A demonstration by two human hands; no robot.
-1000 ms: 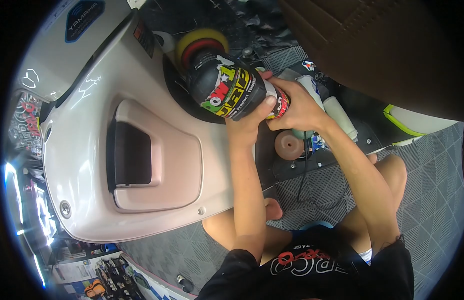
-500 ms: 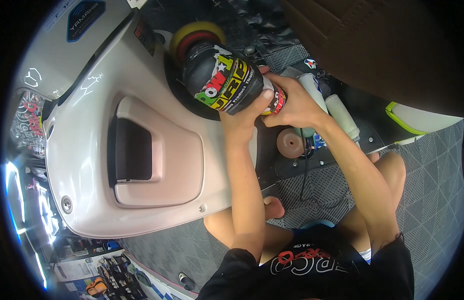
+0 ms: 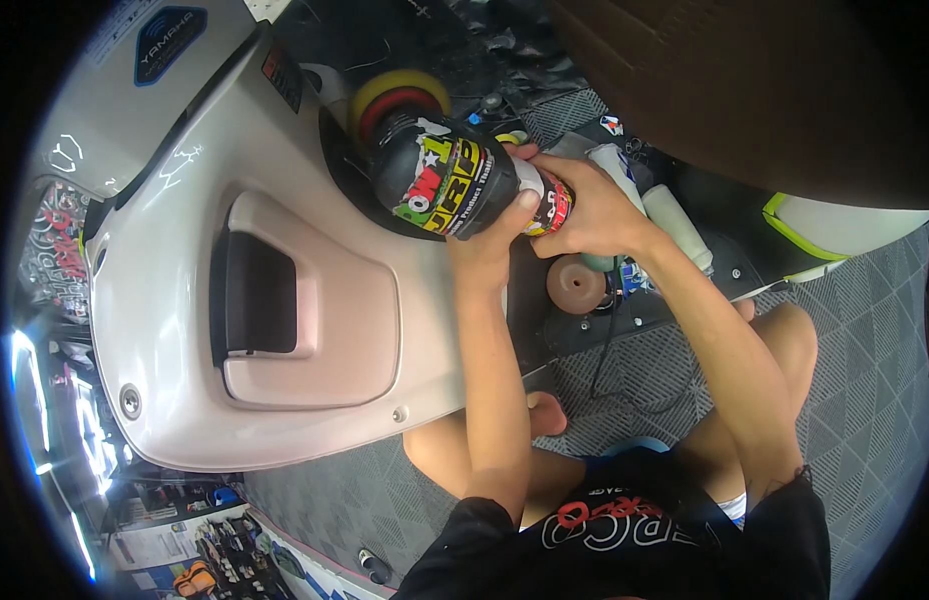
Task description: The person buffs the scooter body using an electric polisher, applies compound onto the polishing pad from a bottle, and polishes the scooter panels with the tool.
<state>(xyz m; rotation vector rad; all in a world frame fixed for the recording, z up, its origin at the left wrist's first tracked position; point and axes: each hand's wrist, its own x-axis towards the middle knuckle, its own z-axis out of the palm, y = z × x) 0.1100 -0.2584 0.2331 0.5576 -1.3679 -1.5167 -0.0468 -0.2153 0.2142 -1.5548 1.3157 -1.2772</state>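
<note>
Both my hands are wrapped round a polisher (image 3: 430, 185) with a black, sticker-covered body. My left hand (image 3: 485, 245) grips its lower side, the thumb lying along the casing. Further back, my right hand (image 3: 595, 210) closes on the rear part, beside a red and white label. At the far end sits a yellow foam pad (image 3: 425, 85) with a red backing, close to the edge of a glossy pale scooter panel (image 3: 425, 300). I cannot tell whether the pad touches the panel or is turning. The fingers of both hands are partly hidden behind the tool.
Below my right hand lies a brown round pad (image 3: 577, 284), with a cable (image 3: 603, 350) running past it. A whitish bottle (image 3: 677, 225) lies on the dark footboard. The brown seat (image 3: 745, 110) overhangs at upper right. My bare foot (image 3: 547, 412) rests on grey floor tiles (image 3: 635, 370).
The polisher and its pad sit slightly lower in view, with both hands still around it. The panel and footboard have shifted a little left as the view moved.
</note>
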